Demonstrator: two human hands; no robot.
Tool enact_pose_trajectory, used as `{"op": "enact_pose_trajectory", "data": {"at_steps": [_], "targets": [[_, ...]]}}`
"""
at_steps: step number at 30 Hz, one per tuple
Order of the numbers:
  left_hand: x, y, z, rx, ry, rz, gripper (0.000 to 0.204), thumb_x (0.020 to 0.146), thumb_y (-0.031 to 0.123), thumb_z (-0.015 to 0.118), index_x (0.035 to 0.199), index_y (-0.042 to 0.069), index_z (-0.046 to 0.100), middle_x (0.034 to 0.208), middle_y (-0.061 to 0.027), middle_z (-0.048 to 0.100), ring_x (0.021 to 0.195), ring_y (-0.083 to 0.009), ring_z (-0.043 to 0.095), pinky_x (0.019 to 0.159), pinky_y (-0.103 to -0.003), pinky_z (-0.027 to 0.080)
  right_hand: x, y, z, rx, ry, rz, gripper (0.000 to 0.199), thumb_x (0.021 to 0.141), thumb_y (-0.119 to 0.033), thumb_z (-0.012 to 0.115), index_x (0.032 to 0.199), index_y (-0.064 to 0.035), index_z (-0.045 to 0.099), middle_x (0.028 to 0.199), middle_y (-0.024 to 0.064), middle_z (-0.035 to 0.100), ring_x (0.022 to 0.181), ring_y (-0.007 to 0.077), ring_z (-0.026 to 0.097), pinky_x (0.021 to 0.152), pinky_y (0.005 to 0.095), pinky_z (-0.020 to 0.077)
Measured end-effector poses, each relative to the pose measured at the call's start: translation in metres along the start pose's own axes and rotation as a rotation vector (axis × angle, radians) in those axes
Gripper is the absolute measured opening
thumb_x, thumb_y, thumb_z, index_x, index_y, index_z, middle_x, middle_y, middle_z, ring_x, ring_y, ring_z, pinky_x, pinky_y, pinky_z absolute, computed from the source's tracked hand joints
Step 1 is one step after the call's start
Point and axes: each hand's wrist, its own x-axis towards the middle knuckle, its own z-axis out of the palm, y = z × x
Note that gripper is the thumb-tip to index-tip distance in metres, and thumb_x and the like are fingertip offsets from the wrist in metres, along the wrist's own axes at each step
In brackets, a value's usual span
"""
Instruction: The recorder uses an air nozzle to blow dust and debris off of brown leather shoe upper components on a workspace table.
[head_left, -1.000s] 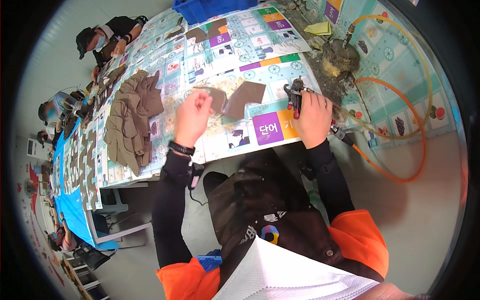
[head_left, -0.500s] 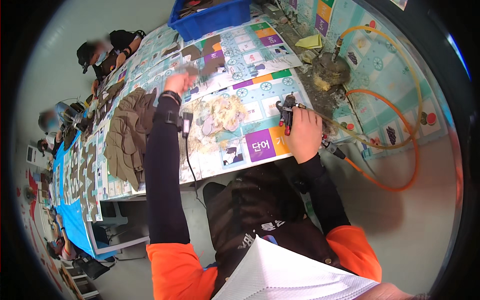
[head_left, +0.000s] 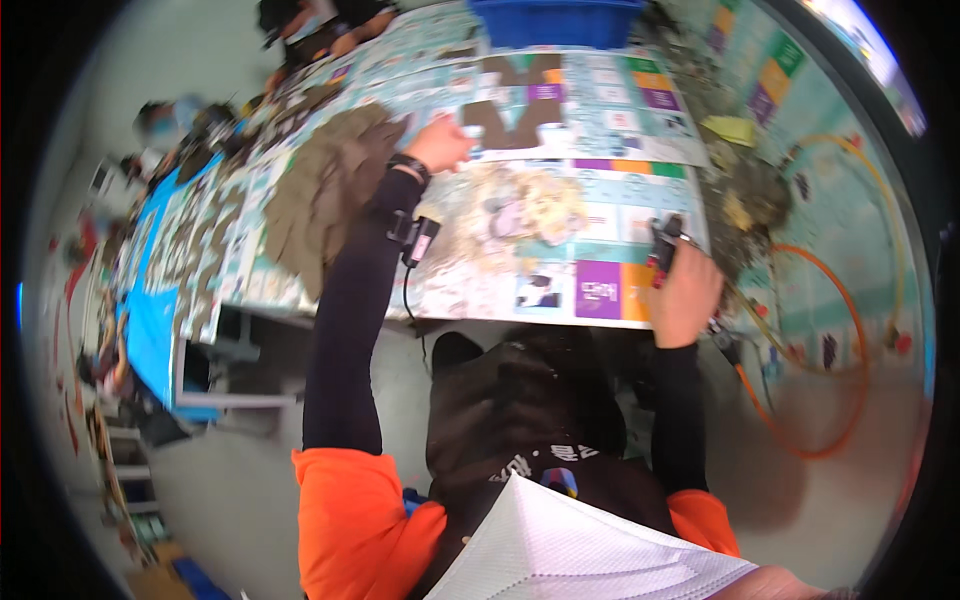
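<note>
At three o'clock the right hand point(head_left: 690, 293) grips a spray gun point(head_left: 664, 242); the left hand point(head_left: 440, 145), grip unclear, could skew the brown cutouts point(head_left: 487, 124) at twelve by brushing them

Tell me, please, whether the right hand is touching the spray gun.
Touching: the head view shows the right hand wrapped around the spray gun, whose dark front end protrudes.

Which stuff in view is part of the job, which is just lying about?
In use, it seems:
Right hand: holds spray gun
Orange hose: loops near that hand
Left hand: beside flat brown pieces
Brown heap: likely similar material

Probably just lying about:
Yellow sheet: beyond the spray gun
Blue cover: far left
</note>
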Motion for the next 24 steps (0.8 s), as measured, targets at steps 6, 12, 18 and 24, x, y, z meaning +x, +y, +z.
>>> {"op": "enact_pose_trajectory", "data": {"at_steps": [6,12,18,24], "targets": [[-0.111,0.021,-0.072,0.342,0.371,0.008,0.028,0.085,0.032,0.070,0.100,0.008,0.070,0.087,-0.0082,0.072,0.081,-0.0196,0.069,0.073,-0.031,0.053,-0.001,0.004,0.006,-0.035,0.021,-0.012,0.053,0.064,-0.013,0.071,0.114,-0.0058,0.057,0.105,0.0119,0.062,0.104,0.0321,0.057,0.090,0.0419,0.0427],[-0.177,-0.096,-0.179,0.802,0.322,-0.192,0.036,0.073,0.016,0.076,0.107,0.009,0.065,0.107,-0.0149,0.067,0.103,-0.0346,0.063,0.090,-0.042,0.050,0.002,-0.002,0.006,-0.023,0.021,-0.031,0.048,0.067,-0.011,0.067,0.114,-0.0045,0.057,0.106,0.0117,0.062,0.105,0.0311,0.056,0.094,0.0405,0.0419],[-0.202,-0.123,-0.159,0.831,0.319,0.114,0.054,0.063,0.015,0.086,0.109,0.010,0.057,0.111,-0.0117,0.061,0.111,-0.0350,0.055,0.093,-0.043,0.045,0.001,0.000,0.014,-0.074,0.028,-0.052,0.048,0.070,-0.014,0.069,0.116,-0.0061,0.057,0.106,0.0116,0.062,0.105,0.0323,0.057,0.091,0.0420,0.0429],[-0.197,-0.119,-0.156,0.875,0.354,0.076,0.048,0.066,0.024,0.085,0.105,0.012,0.058,0.104,-0.0079,0.061,0.105,-0.0332,0.055,0.089,-0.044,0.045,-0.003,0.007,0.008,-0.111,0.011,-0.039,0.049,0.072,-0.019,0.071,0.118,-0.0078,0.056,0.108,0.0101,0.062,0.106,0.0317,0.056,0.090,0.0415,0.0435]]}}
